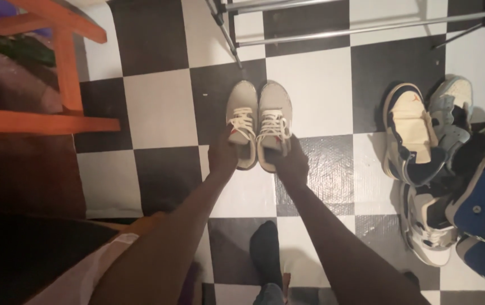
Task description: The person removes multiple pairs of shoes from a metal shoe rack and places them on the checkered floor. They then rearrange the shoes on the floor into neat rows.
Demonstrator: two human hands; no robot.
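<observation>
The left hand grips the heel of the left sneaker, fingers closed around it. Touching beside it, the right sneaker sits in the right hand, likewise clasped at the heel, on the checkered floor.

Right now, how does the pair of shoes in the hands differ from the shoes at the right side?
The beige pair stands side by side, soles down, held by the left hand and right hand. The pile of shoes lies jumbled, some tipped over, with navy and blue parts. Both rest on the checkered floor.
</observation>
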